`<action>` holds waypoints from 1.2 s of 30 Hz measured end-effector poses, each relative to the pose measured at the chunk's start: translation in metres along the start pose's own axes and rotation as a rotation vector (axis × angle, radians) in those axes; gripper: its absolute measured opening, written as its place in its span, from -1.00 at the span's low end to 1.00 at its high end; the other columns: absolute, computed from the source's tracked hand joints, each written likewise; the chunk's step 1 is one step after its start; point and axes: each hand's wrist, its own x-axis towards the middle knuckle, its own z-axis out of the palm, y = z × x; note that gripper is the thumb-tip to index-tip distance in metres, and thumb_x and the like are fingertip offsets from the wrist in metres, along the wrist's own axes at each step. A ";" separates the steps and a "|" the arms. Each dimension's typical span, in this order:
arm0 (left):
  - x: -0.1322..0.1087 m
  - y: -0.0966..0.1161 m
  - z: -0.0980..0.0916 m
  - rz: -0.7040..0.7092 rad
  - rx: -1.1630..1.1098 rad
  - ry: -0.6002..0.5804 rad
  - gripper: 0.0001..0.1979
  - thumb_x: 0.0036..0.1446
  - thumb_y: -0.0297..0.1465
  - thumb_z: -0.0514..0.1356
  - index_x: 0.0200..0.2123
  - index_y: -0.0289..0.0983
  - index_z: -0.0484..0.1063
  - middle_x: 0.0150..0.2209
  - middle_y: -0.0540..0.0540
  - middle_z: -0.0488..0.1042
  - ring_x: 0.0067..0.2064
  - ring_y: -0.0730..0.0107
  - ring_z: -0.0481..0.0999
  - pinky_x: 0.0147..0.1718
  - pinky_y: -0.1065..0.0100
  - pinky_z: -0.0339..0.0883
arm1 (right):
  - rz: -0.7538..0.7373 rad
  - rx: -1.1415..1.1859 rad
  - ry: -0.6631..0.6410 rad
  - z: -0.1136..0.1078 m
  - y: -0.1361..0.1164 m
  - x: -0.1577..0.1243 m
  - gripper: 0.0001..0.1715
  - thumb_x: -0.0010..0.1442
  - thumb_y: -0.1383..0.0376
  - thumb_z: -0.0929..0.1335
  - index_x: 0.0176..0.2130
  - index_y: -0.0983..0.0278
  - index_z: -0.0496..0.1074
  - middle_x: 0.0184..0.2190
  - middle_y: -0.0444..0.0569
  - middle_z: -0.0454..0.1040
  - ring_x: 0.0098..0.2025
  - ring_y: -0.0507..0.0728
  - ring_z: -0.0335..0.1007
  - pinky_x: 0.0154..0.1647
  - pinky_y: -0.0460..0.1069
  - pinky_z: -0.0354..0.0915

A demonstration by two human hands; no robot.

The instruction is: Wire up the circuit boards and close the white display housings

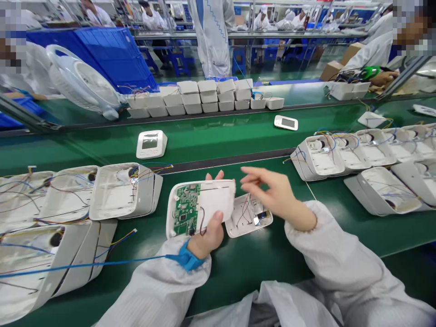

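Observation:
My left hand (211, 232) is closed on a white plastic housing (218, 195), thumb on the near side and fingertips showing past the far edge. Its open back faces up, with a green circuit board (185, 206) on the left part and a flat white panel on the right. A thin dark wire runs from the board beside my thumb. My right hand (274, 193) hovers just right of the housing, fingers stretched out and nothing visible in them. Under that hand a white shell (235, 229) with thin wires lies on the green bench, partly covered by the housing.
Wired white casings (116, 195) are stacked at left, and more casings (323, 156) stand at right. A finished-looking unit with a screen (151, 143) and a smaller display unit (286, 122) lie beyond. A blue wrist-strap cord (102, 263) stretches left. Co-workers sit across the bench.

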 end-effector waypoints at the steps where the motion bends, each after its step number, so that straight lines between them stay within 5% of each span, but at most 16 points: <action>1: -0.002 0.004 0.001 -0.027 -0.070 0.003 -0.29 0.19 0.02 0.08 0.35 -0.02 0.06 0.34 -0.13 0.23 0.35 0.01 0.25 0.30 -0.02 0.22 | 0.040 -0.039 0.041 -0.005 0.009 0.004 -0.67 0.26 0.12 0.37 -0.03 0.18 0.55 -0.20 -0.03 0.62 -0.20 0.15 0.55 -0.15 0.06 0.45; 3: -0.001 0.009 0.002 -0.064 -0.222 0.001 -0.31 0.19 -0.15 0.12 0.36 0.04 0.01 0.37 -0.07 0.17 0.36 0.00 0.23 0.26 -0.04 0.28 | 0.172 -0.087 0.014 -0.016 0.028 0.011 -0.64 0.32 0.08 0.31 -0.17 0.22 0.60 -0.20 0.01 0.63 -0.14 0.19 0.54 -0.11 0.08 0.41; 5: 0.003 0.010 0.003 -0.100 -0.357 0.008 -0.26 0.13 -0.30 0.12 0.36 0.07 -0.04 0.42 -0.03 0.08 0.37 -0.01 0.21 0.21 -0.07 0.34 | 0.283 -0.038 -0.161 -0.022 0.038 0.014 -0.55 0.34 0.04 0.27 -0.27 0.24 0.62 -0.23 0.01 0.63 -0.14 0.20 0.53 -0.10 0.08 0.38; 9: 0.011 0.002 0.005 -0.167 -0.504 0.012 -0.18 -0.01 -0.47 0.08 0.34 0.00 -0.01 0.41 -0.08 0.11 0.35 0.01 0.24 0.21 -0.08 0.33 | 0.355 0.293 -0.430 -0.023 0.034 0.009 -0.56 0.29 -0.01 0.33 -0.25 0.26 0.61 -0.24 -0.02 0.61 -0.19 0.14 0.50 -0.14 0.02 0.37; 18: 0.011 0.007 0.005 -0.247 -0.510 -0.092 -0.29 0.07 -0.23 0.10 0.32 -0.13 0.08 0.23 -0.18 0.39 0.23 -0.14 0.41 0.15 -0.15 0.37 | 0.312 0.798 -0.640 -0.013 0.024 0.002 -0.60 0.18 0.02 0.45 -0.38 0.32 0.53 -0.35 -0.03 0.56 -0.29 0.05 0.44 -0.23 -0.04 0.34; 20: 0.012 0.011 0.007 -0.261 -0.512 -0.095 -0.35 0.15 -0.03 0.01 0.23 -0.21 0.24 0.10 -0.22 0.51 0.19 -0.16 0.44 0.14 -0.12 0.39 | 0.345 0.814 -0.628 -0.008 0.017 0.000 -0.67 0.20 0.07 0.44 -0.32 0.30 0.47 -0.38 -0.07 0.55 -0.36 0.02 0.43 -0.32 -0.07 0.33; 25: 0.011 0.013 0.012 -0.358 -0.484 -0.102 -0.05 0.08 0.32 -0.33 0.02 -0.25 0.46 -0.08 -0.22 0.59 0.15 -0.11 0.48 0.08 -0.02 0.45 | 0.443 0.777 -0.494 0.010 0.002 -0.008 -0.74 0.17 0.14 0.45 -0.32 0.26 0.39 -0.50 -0.15 0.52 -0.50 -0.01 0.36 -0.46 -0.09 0.28; 31: -0.001 0.001 0.005 -0.428 -0.520 -0.248 -0.21 0.05 0.23 0.04 0.06 -0.27 0.44 -0.13 -0.21 0.61 -0.04 -0.10 0.59 -0.05 -0.03 0.52 | 0.455 0.497 -0.295 0.022 0.004 -0.013 -0.77 0.13 0.17 0.45 -0.44 0.23 0.41 -0.54 -0.16 0.46 -0.55 0.00 0.33 -0.54 -0.08 0.27; 36: -0.014 -0.010 -0.002 -0.341 -0.387 -0.232 -0.29 0.03 0.14 0.20 0.08 -0.25 0.44 -0.01 -0.20 0.57 0.06 -0.09 0.53 0.10 -0.04 0.42 | 0.158 0.076 -0.170 0.021 -0.001 -0.014 -0.82 0.22 0.25 0.40 -0.42 0.20 0.41 -0.48 -0.17 0.47 -0.45 0.01 0.34 -0.40 -0.07 0.27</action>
